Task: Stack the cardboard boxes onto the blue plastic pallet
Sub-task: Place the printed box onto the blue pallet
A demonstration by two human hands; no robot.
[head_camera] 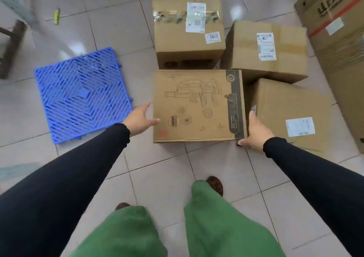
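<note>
The blue plastic pallet [83,95] lies flat on the tiled floor at the left with nothing on it. Right of it stands a cardboard box with a printed line drawing [195,105]. My left hand [138,119] is open at that box's left edge, the thumb tip just over the top face. My right hand [254,132] lies against the box's right side, thumb hooked round the near bottom corner. Behind stand a taped box with labels [187,30] and a labelled box [267,49]. Another labelled box [289,114] sits close on the right.
A large carton with a red stripe [338,39] fills the right edge. A dark wooden stool leg [11,47] is at the far left, and a yellow-green scrap [56,16] lies on the floor. My green trouser legs and shoes are below the printed box.
</note>
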